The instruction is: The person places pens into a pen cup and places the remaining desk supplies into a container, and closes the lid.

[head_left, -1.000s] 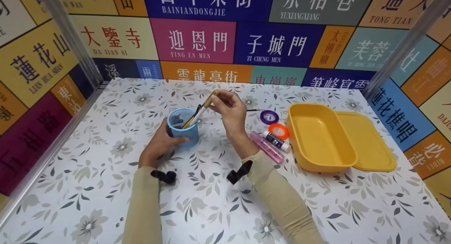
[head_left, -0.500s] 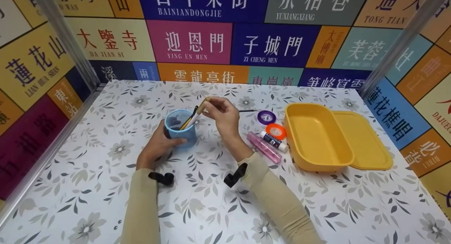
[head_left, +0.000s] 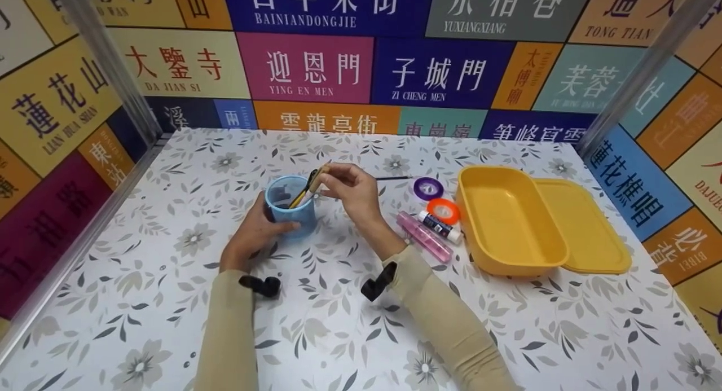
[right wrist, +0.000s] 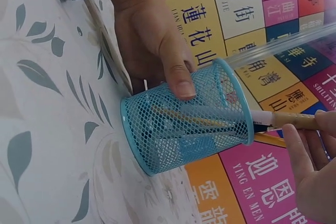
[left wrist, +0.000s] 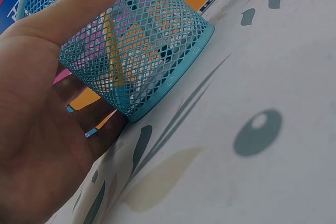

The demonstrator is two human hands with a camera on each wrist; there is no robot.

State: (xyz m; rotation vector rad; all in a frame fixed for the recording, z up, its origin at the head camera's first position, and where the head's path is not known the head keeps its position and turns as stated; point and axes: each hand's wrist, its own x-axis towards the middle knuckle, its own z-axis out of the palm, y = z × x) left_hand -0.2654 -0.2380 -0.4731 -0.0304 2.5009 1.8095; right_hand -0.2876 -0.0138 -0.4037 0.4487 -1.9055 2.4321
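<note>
A light-blue mesh pen cup stands on the table, and my left hand grips its side. In the left wrist view the thumb lies across the mesh wall, fingers behind it. My right hand pinches the tan end of a slim pen-like stick above the cup's rim. Its white lower part goes down into the cup; its exact kind is unclear. A yellow pencil and a black-ended thing lean in the cup beside it. Mesh partly hides the contents.
Right of the hands lie a purple tape roll, an orange tape roll, a glue stick and a pink clear tube. A yellow box overlaps its lid. A thin dark stick lies behind the right hand.
My right hand has moved down and left toward the cup, and the pen-like stick has sunk deeper into it. My left hand keeps its grip on the cup.
</note>
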